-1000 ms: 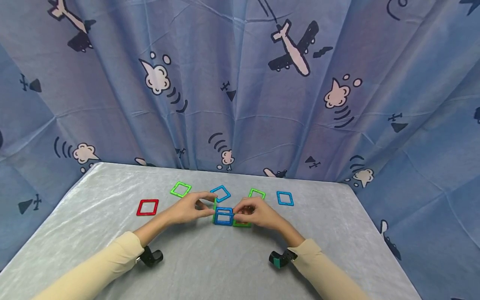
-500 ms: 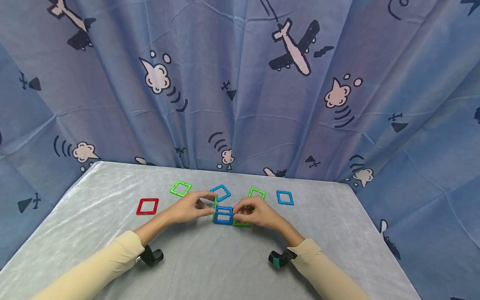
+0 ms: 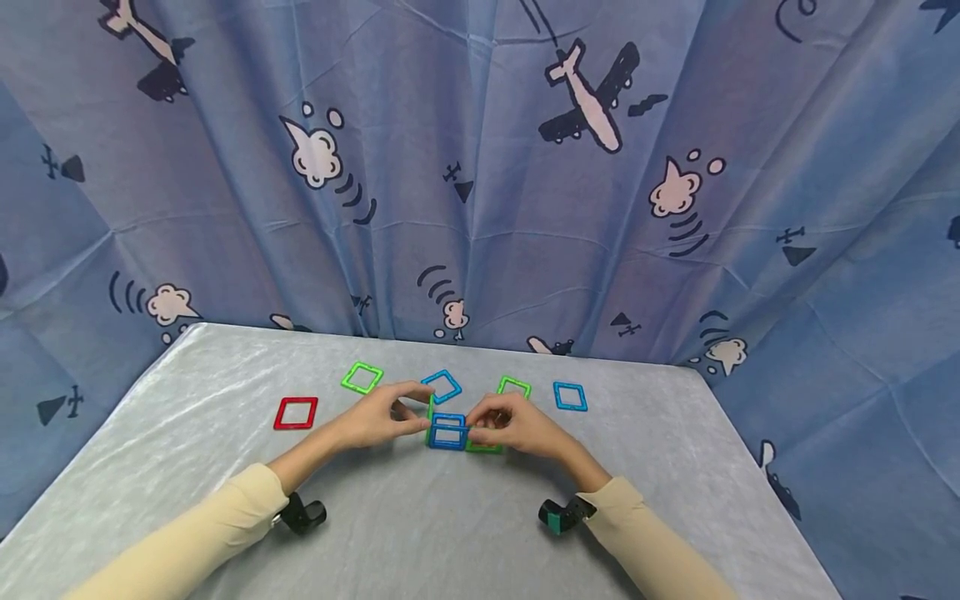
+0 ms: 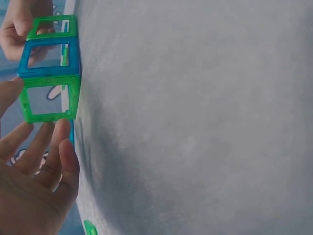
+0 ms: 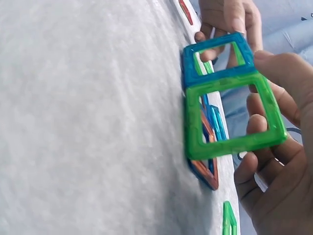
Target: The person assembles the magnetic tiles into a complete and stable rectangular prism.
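Square magnetic tiles stand joined as a small structure at the table's middle. In the head view a blue tile (image 3: 448, 447) faces front, with a green tile (image 3: 431, 408) upright at its left and another green tile (image 5: 195, 127) to its right. My left hand (image 3: 381, 414) holds the left green tile, thumb at one corner and fingertips along an edge in the left wrist view. My right hand (image 3: 517, 425) pinches the right green tile near its seam with the blue one, fingers partly behind the frame. An orange tile (image 5: 211, 169) shows behind that green tile.
Loose tiles lie around the structure on the pale cloth: a red one (image 3: 296, 413) at left, a green one (image 3: 362, 377), a blue one (image 3: 441, 387), a green one (image 3: 514, 384) partly behind the right hand, and a blue one (image 3: 571, 397). A curtain (image 3: 480, 208) hangs behind the table.
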{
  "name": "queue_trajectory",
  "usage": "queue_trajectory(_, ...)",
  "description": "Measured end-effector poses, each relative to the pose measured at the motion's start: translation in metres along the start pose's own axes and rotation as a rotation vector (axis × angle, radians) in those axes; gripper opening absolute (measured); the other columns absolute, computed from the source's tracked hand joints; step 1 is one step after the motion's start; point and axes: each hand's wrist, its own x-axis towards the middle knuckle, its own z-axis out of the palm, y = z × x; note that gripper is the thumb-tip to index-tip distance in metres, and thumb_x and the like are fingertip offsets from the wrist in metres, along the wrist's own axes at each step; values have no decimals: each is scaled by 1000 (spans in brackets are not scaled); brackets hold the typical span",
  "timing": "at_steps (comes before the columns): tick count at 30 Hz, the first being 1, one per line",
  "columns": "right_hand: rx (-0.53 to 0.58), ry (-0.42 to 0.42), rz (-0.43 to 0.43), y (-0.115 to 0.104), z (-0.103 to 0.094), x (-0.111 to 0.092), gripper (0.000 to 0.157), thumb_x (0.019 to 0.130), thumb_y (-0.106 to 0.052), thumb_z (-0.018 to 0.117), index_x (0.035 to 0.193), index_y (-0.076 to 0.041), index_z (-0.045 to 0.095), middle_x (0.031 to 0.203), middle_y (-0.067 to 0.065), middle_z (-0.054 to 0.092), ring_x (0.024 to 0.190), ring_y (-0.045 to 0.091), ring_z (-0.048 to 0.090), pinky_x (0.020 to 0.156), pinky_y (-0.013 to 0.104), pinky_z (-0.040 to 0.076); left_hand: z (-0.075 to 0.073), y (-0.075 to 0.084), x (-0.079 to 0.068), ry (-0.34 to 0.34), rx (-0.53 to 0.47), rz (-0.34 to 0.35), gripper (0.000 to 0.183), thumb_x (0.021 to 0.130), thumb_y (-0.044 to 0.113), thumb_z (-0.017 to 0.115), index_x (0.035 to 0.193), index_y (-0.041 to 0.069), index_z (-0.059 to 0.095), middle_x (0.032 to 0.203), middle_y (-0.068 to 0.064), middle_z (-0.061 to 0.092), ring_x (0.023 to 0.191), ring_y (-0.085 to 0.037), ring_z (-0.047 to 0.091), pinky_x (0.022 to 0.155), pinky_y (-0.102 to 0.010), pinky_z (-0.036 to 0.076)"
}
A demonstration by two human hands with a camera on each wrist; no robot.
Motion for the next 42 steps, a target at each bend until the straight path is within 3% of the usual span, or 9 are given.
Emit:
queue_trajectory(4,7,4,45,1,-7,-3,14,94,2,71,108,4,73,93,9,69,73,21,55,64,31,48,0,0,-1,0,-7,-7,54,97,17,73,142,-5,52,132,-21,61,94,-21,70,86,-39,55)
queue_trajectory(10,-18,56,100,2,-21,-13,13,95,-7,73,107,-4,75,92,4,66,81,21,58,67,30,49,0,2,-2,6,-16,-24,57,95,17,75,142,-3,52,132,-19,62,95,-21,70,85,-40,55)
queue_trajectory(15,-41,59,137,8,-31,-16,18,98,-15,71,109,-1,74,92,3,68,80,20,60,64,29,50,1,2,-2,14,-19,-32,58,94,16,77,142,-3,52,131,-19,62,95,-21,69,84,-39,55)
queue_trajectory(22,-70,9,140,22,-38,-13,20,98,-13,71,110,1,74,93,4,71,75,18,62,64,27,50,3,1,-3,26,12,-40,57,92,14,79,140,-1,53,129,-18,63,93,-18,69,82,-39,56)
queue_trajectory(30,-132,-121,169,24,-38,-5,14,94,-7,75,106,-1,75,90,5,68,77,19,61,65,27,51,5,0,-4,31,36,-49,55,92,12,78,139,-2,53,125,-17,64,91,-16,69,80,-34,56)
queue_trajectory(35,-136,-140,208,20,-37,-4,13,94,-6,74,105,1,74,89,6,67,77,20,59,64,27,49,5,0,-4,32,44,-47,54,93,12,77,140,-1,53,125,-16,65,91,-16,69,79,-32,56)
queue_trajectory(42,-181,-153,195,16,-37,-6,11,94,-5,74,105,-1,74,87,2,65,75,15,57,64,27,48,6,-2,-4,43,57,-31,47,94,9,75,137,0,55,121,-15,67,90,-17,69,82,-34,56)
